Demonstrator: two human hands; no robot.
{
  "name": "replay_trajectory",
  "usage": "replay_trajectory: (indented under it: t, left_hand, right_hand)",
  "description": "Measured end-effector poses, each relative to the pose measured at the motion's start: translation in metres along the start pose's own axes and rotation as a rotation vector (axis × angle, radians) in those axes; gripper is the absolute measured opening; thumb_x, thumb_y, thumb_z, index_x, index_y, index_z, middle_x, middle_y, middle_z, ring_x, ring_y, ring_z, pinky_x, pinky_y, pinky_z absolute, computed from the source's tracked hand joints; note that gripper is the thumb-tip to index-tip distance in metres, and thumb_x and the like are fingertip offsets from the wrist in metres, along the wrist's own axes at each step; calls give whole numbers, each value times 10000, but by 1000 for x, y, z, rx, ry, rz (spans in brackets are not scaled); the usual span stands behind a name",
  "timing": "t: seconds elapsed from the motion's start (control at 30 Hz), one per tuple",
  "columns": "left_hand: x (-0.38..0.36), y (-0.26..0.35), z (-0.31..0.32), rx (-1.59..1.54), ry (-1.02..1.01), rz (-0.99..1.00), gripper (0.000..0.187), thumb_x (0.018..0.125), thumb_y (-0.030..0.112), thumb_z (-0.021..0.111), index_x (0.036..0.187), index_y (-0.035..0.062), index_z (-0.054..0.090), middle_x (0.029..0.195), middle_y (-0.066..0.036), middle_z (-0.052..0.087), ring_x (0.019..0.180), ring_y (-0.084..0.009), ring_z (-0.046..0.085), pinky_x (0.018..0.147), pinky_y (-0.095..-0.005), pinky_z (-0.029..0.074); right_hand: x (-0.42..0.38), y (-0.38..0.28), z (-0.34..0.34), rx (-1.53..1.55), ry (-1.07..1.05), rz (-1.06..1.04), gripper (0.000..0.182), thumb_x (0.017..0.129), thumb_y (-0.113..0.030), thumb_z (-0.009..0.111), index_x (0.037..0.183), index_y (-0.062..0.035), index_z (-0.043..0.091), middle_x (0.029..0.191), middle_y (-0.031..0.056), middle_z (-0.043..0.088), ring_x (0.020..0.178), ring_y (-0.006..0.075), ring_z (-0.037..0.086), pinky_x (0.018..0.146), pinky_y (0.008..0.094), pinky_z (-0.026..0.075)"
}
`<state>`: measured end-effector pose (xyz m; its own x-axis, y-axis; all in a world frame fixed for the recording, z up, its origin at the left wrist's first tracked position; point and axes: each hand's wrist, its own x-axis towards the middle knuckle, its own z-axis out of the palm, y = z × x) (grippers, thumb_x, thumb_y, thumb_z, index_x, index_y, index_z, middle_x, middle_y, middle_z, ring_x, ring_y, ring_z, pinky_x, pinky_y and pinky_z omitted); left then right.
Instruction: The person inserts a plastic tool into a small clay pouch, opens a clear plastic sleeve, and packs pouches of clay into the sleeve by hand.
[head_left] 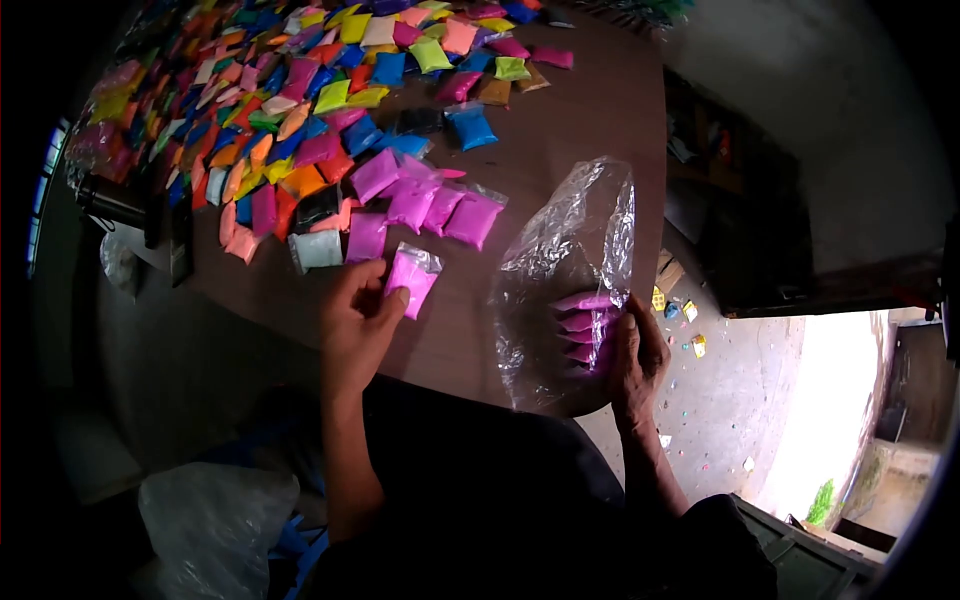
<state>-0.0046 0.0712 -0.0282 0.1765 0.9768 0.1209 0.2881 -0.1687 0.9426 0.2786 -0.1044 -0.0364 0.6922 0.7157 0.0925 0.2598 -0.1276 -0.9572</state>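
Between the thumb and fingers of my left hand (360, 325) is a small pink packet (412, 282) with a clear top edge. At the table's right edge, my right hand (640, 360) grips a large clear plastic bag (560, 235). Several pink packets (582, 330) are stacked inside that bag, near my right fingers. Beyond my left hand, a group of loose pink packets (412, 200) lies on the table. A whitish packet (316, 250) rests just left of them.
A big heap of colourful packets (270, 110) covers the far left of the brown table (580, 110). Crumpled clear plastic (220, 520) sits low on the left. Scraps lie on the floor (715, 420) to the right, near a bright opening.
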Motion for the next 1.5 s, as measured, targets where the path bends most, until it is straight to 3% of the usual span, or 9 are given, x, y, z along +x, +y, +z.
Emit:
replay_trajectory:
  t: [0.23, 0.4, 0.57, 0.67, 1.23, 1.3, 1.43, 1.47, 1.5]
  left_hand:
    - [-20, 38, 24, -196, -161, -74, 220, 874, 67, 826, 1029, 28, 676, 806, 50, 610, 680, -21, 506, 601, -206, 397]
    - [-13, 66, 59, -77, -221, 99, 231, 883, 70, 810, 1052, 10, 665, 817, -30, 670, 638, -70, 575, 587, -254, 470]
    - [-4, 67, 83, 28, -224, 310, 271, 860, 31, 787, 1107, 2, 678, 887, -127, 698, 711, -240, 673, 635, -336, 536]
    - [-4, 65, 90, 66, -231, 242, 198, 879, 35, 783, 1040, 5, 672, 848, -52, 704, 690, -112, 634, 618, -265, 507]
    - [6, 50, 112, 58, -476, 252, 155, 932, 36, 742, 1080, -1, 716, 932, -132, 739, 834, -245, 728, 735, -335, 556]
    - [6, 50, 109, 78, -497, 223, 155, 927, 30, 743, 1077, -6, 724, 944, -132, 739, 838, -248, 727, 735, -336, 557]
    - [4, 39, 115, 21, -453, 301, 158, 926, 7, 736, 1082, -10, 751, 939, -134, 732, 831, -237, 725, 728, -330, 556]
    - [3, 37, 118, -20, -452, 295, 166, 925, 1, 733, 1089, -10, 758, 945, -137, 730, 830, -233, 726, 728, -330, 558]
    - [1, 37, 122, -36, -456, 296, 166, 925, 1, 733, 1089, -10, 758, 945, -137, 730, 830, -233, 726, 728, -330, 558]
  right_hand:
    - [0, 2, 0, 35, 6, 32, 318, 1079, -134, 608, 1355, 7, 680, 1196, 123, 681, 1141, 195, 642, 1025, 323, 479]
    - [-1, 6, 2, 55, 20, 37, 306, 1082, -145, 603, 1332, 9, 692, 1171, 127, 689, 1129, 200, 645, 1024, 330, 478]
    - [-1, 3, 0, 18, 7, 39, 280, 1073, -128, 615, 1304, 3, 702, 1141, 130, 698, 1101, 222, 640, 1009, 350, 475]
    - [-2, 6, 0, 30, 9, 25, 283, 1077, -150, 613, 1302, -5, 704, 1133, 129, 701, 1122, 219, 629, 1014, 349, 467]
    - [2, 5, -2, -23, 9, -37, 352, 1060, -184, 627, 1354, 4, 676, 1170, 145, 743, 1103, 250, 628, 1035, 380, 458]
    - [7, 8, -10, -67, -125, -81, 447, 1081, -134, 572, 1493, 38, 548, 1406, 159, 653, 1279, 206, 604, 1120, 343, 443]
    - [26, 0, -21, -33, -243, -50, 474, 1043, -82, 553, 1504, 24, 542, 1465, 173, 618, 1326, 254, 597, 1149, 361, 431]
    - [26, -2, -15, -173, -120, -159, 454, 933, -44, 589, 1379, 12, 656, 1285, 179, 722, 1231, 265, 631, 1127, 394, 410]
    - [28, -3, -13, -186, -123, -157, 440, 953, -61, 590, 1383, 13, 651, 1300, 175, 717, 1244, 280, 618, 1140, 398, 399]
